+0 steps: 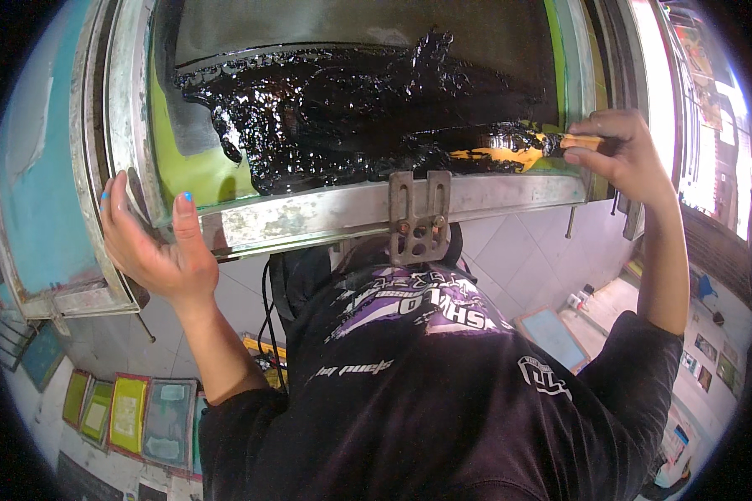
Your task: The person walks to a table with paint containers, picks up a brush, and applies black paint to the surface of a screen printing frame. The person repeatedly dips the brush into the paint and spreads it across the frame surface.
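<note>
A screen-printing frame point(309, 213) with metal rails lies before me, its mesh bordered in yellow-green. Thick, glossy black ink point(326, 117) covers much of the mesh, in a rough heap. My right hand point(622, 154) pinches the right end of a long orange tool point(510, 156) over the frame's right side. Ink coats most of this tool, so its exact kind is hidden. At the frame's near left corner, my left hand point(163, 255) is open with nothing in it, its fingers upright and apart. Blue specks mark its thumb and a fingertip.
A slotted metal bracket point(419, 219) is fixed to the middle of the near rail. Another framed screen with light blue mesh point(54, 175) stands at the left. Several small coloured screens point(129, 413) lean low at the left. A bolt point(570, 221) hangs below the right side.
</note>
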A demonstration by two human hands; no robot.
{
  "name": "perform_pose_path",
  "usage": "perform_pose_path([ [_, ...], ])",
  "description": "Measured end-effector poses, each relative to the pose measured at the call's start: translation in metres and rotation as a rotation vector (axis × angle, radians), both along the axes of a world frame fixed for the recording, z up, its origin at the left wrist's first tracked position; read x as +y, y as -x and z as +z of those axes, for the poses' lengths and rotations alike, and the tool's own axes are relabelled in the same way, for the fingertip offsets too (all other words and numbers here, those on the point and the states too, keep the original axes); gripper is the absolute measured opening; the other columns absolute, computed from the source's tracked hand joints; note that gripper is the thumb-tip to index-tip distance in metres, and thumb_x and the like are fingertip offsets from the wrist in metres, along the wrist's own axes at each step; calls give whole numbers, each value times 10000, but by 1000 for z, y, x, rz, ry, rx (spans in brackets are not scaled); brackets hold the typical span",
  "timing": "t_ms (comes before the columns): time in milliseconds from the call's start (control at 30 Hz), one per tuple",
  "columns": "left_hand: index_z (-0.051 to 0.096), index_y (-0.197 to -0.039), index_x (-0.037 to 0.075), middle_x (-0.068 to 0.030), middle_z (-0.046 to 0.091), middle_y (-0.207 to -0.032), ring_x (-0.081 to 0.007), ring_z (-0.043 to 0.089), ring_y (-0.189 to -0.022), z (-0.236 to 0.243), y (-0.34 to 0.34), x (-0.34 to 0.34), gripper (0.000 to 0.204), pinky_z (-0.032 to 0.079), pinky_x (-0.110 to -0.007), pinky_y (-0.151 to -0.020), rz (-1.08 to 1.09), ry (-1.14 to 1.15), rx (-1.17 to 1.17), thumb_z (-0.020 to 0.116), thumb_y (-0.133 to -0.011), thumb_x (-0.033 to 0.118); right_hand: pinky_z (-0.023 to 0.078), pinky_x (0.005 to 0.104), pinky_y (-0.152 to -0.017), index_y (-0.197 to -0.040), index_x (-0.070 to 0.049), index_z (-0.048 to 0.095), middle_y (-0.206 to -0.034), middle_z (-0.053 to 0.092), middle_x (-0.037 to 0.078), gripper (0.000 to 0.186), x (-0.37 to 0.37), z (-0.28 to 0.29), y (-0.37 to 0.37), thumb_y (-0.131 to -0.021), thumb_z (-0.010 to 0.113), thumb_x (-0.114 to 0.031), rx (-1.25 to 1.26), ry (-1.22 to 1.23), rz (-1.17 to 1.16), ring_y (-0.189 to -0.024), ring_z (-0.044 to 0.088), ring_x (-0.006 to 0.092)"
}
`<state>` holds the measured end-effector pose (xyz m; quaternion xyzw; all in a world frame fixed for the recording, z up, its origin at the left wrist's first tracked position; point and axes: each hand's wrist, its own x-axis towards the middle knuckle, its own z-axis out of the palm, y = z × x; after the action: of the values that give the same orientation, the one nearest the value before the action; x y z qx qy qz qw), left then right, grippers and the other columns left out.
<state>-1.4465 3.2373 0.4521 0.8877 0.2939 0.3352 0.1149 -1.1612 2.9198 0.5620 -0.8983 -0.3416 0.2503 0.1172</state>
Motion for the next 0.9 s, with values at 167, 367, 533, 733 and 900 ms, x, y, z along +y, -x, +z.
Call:
perform_pose_path([
  [167, 483, -1190, -6, -196, 503, -1167, -368, 460, -1076, 0, 0, 1, 545, 309, -431, -933, -12, 1, 1, 596, -780, 335, 484, 243, -585, -903, -3, 680, -795, 649, 90, 332, 3, -2, 3, -662, 776, -210, 56, -43, -48, -657, 604, 135],
  [367, 483, -1190, -5, -196, 503, -1167, -366, 460, -1080, -2, 3, 3, 537, 308, -432, -934, -3, -2, 4, 596, -782, 326, 484, 242, -603, -914, 8, 673, -810, 652, 91, 321, 16, -4, 8, -673, 768, -181, 42, -1, -19, -687, 610, 128],
  [533, 487, -1188, -2, -192, 506, -1165, -362, 463, -1081, -4, 3, 5, 532, 309, -431, -935, -18, 2, -29, 601, -780, 320, 480, 236, -625, -924, 21, 665, -822, 653, 94, 313, 10, -16, 4, -692, 752, -171, 98, -79, -8, -706, 606, 117],
  [733, 492, -1183, -2, -185, 512, -1161, -358, 468, -1079, -5, 5, 6, 525, 315, -425, -930, -12, -12, -17, 598, -784, 323, 486, 252, -675, -939, 26, 657, -865, 655, 110, 308, 9, -29, 3, -713, 735, -167, 75, -130, 57, -746, 612, 132],
  [900, 492, -1183, -2, -188, 514, -1158, -356, 469, -1077, -5, 5, 7, 528, 315, -425, -929, -19, -5, -27, 599, -784, 327, 488, 270, -720, -942, 23, 655, -892, 658, 116, 308, 12, -31, 3, -720, 729, -177, 66, -125, 10, -787, 617, 152],
])
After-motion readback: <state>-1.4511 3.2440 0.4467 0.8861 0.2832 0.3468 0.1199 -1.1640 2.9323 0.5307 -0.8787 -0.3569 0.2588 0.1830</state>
